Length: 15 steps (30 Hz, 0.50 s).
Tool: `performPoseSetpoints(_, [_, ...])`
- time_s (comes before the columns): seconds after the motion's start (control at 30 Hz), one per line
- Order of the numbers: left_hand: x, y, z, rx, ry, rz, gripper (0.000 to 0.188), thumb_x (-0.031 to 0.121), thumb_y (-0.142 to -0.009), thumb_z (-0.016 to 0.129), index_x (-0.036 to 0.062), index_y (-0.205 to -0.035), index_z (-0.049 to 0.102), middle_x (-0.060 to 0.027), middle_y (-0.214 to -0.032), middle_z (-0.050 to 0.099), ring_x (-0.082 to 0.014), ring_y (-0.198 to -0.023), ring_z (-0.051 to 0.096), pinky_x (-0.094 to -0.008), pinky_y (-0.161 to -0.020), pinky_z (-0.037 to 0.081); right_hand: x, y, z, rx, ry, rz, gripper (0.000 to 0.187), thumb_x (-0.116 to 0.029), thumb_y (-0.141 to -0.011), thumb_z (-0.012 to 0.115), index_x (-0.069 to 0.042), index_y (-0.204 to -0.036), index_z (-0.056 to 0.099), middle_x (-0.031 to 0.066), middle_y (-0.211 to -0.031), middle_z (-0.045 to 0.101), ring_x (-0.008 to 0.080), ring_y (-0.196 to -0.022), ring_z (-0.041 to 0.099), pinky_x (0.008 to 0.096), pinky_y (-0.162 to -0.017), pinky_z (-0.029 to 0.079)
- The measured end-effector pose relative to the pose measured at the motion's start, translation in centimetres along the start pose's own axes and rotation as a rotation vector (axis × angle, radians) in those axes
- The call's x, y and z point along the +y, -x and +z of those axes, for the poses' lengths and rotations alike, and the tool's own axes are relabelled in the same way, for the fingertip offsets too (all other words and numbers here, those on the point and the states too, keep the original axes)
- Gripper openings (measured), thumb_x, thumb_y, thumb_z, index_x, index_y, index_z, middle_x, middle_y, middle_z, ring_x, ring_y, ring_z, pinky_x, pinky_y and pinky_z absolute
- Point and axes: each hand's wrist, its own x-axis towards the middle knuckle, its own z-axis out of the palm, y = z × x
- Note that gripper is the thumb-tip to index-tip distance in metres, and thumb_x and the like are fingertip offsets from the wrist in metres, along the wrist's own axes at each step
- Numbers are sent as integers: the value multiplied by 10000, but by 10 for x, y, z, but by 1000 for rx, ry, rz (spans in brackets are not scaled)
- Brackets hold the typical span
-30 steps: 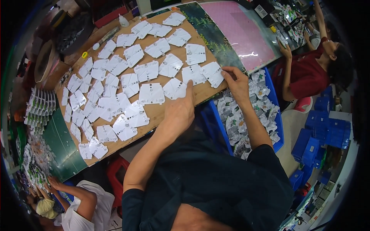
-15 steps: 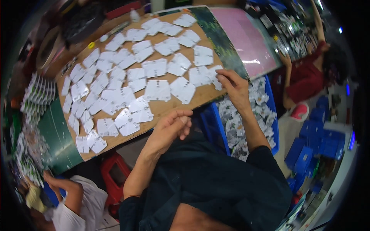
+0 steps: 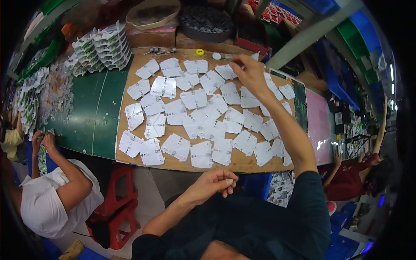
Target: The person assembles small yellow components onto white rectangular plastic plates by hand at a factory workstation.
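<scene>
Many flat white plastic pieces (image 3: pixel 176 146) with small dark holes are spread over a brown board (image 3: pixel 130 161) on the table. My right hand (image 3: pixel 250 74) reaches across to the board's far side, above a white piece (image 3: pixel 226 72). Its fingers are bent, thumb and forefinger a little apart, and I see nothing between them. My left hand (image 3: pixel 215 184) hovers in front of the near edge, its fingers loosely curled in with nothing visible in them. It is nearest to the front row of pieces.
Along the far edge lie a yellow ring (image 3: pixel 199 52) and a white round cap (image 3: pixel 216 56). Stacked trays (image 3: pixel 110 45) stand at the back left. A blue bin (image 3: pixel 258 186) of grey-white parts is below the table. Co-workers sit left and right; a red stool (image 3: pixel 117 208) stands left.
The view has turned toward the left. My right hand has gone from a piece at the board's right edge to its far side. The left hand stays near the front edge, curled.
</scene>
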Motion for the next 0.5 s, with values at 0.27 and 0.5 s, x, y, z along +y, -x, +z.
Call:
performPoseSetpoints(0.27, [16, 14, -20, 31, 26, 92, 203, 98, -979, 563, -9, -1149, 589, -56, -966, 604, -96, -825, 597, -207, -671, 491, 41, -79, 53, -218, 490, -40, 184, -121, -846, 625, -9, -968, 703, 181, -978, 682, 349, -915, 645, 426, -829, 502])
performPoseSetpoints(0.5, [19, 20, -24, 8, -29, 49, 230, 122, -975, 577, -5, -1167, 577, -32, -920, 592, -86, -820, 581, -214, -687, 488, 38, -78, 55, -180, 436, -112, 178, -109, -843, 622, 2, -957, 701, 191, -975, 683, 356, -913, 646, 420, -837, 505])
